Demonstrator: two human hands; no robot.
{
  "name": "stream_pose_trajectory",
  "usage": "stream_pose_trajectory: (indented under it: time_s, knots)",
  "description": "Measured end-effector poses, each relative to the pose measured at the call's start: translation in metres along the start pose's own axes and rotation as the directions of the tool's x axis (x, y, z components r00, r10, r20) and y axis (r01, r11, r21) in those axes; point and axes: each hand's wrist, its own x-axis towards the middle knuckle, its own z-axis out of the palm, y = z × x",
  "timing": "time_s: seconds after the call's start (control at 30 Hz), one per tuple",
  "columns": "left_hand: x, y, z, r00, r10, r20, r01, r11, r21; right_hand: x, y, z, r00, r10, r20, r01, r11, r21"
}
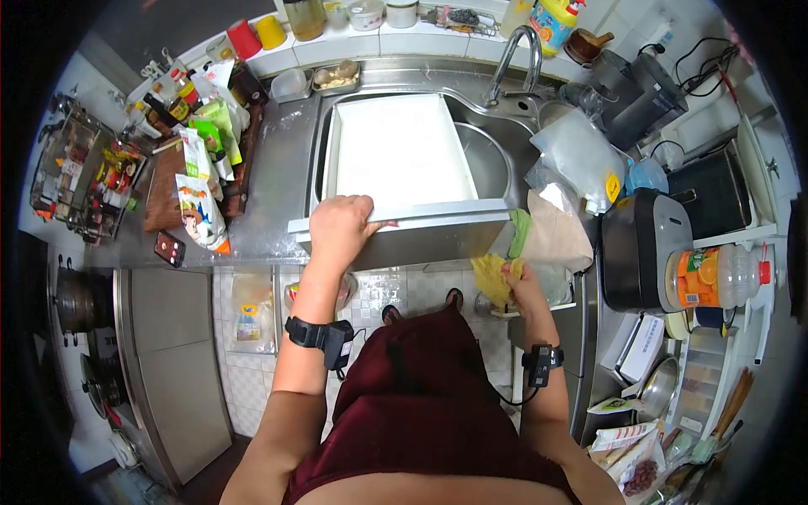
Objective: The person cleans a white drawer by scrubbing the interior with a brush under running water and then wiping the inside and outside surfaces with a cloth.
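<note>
Here, the left hand [338, 229] is clamped on the front edge of the big white drawer [400, 151], which sits over the sink [492, 160]. The right hand [528, 290] pinches a yellow cloth [492, 279], just below the green cloth [520, 233].

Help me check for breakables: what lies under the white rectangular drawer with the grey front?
A round silver metal basin shows past the right edge of the drawer, inside the steel sink. Anything else beneath is covered.
</note>
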Motion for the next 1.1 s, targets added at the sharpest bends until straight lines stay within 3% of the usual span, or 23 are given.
stream_pose_trajectory:
  time_s: [0.13,0.2,0.23,0.33,0.43,0.53,0.63,0.67,0.73,0.8,0.83,0.93,0.97,1.0,1.1]
  knots:
    - [-0.005,-0.005,0.002,0.999,0.008,-0.042,-0.011,0.998,-0.068,-0.018,-0.01,-0.009,0.994,0.063,0.088,-0.07,0.994,0.079]
    - [-0.005,-0.006,0.002,0.998,0.009,-0.056,-0.013,0.997,-0.07,-0.028,-0.011,-0.026,0.976,0.036,0.216,-0.073,0.984,0.165]
    - [-0.005,-0.007,0.001,1.0,-0.027,0.011,0.028,0.997,-0.068,-0.034,-0.012,-0.03,0.961,0.014,0.277,-0.074,0.976,0.205]
    - [-0.006,0.001,-0.005,0.999,-0.052,0.011,0.052,0.997,-0.055,-0.07,-0.038,-0.025,0.937,-0.11,0.33,-0.04,0.909,0.416]
    - [-0.009,0.008,-0.007,0.995,-0.091,0.047,0.095,0.991,-0.091,-0.074,-0.05,-0.009,0.9,-0.222,0.375,0.042,0.901,0.432]
    - [-0.019,0.021,-0.012,0.996,-0.086,-0.019,0.083,0.989,-0.119,-0.062,-0.06,0.02,0.861,-0.248,0.444,0.032,0.897,0.44]
    - [-0.036,0.059,-0.012,0.953,-0.092,-0.289,0.038,0.982,-0.187,-0.06,-0.08,0.043,0.793,-0.265,0.549,0.034,0.918,0.395]
    - [-0.045,0.074,-0.013,0.979,-0.151,-0.139,0.096,0.936,-0.339,-0.062,-0.09,0.049,0.764,-0.267,0.587,0.026,0.922,0.386]
    - [-0.057,0.1,-0.009,0.991,-0.128,0.025,0.107,0.686,-0.719,-0.064,-0.106,0.058,0.671,-0.27,0.69,0.01,0.935,0.355]
    - [-0.07,0.116,0.004,0.986,-0.141,0.089,0.157,0.608,-0.779,-0.064,-0.115,0.063,0.608,-0.277,0.744,0.042,0.947,0.318]
    - [-0.073,0.116,0.006,0.98,-0.137,0.146,0.201,0.656,-0.728,-0.06,-0.119,0.063,0.625,-0.266,0.734,0.107,0.96,0.258]
    - [-0.084,0.105,0.012,0.926,-0.263,0.272,0.377,0.591,-0.713,-0.043,-0.125,0.059,0.689,-0.265,0.675,0.328,0.944,0.036]
    - [-0.091,0.112,0.013,0.947,-0.27,0.175,0.314,0.654,-0.689,-0.034,-0.128,0.057,0.71,-0.282,0.646,0.416,0.907,-0.061]
    - [-0.092,0.102,0.011,0.882,-0.301,0.362,0.448,0.304,-0.841,-0.026,-0.128,0.055,0.725,-0.304,0.618,0.494,0.855,-0.158]
    - [-0.101,0.088,0.017,0.848,-0.36,0.388,0.498,0.292,-0.816,-0.021,-0.133,0.059,0.683,-0.321,0.656,0.492,0.866,-0.088]
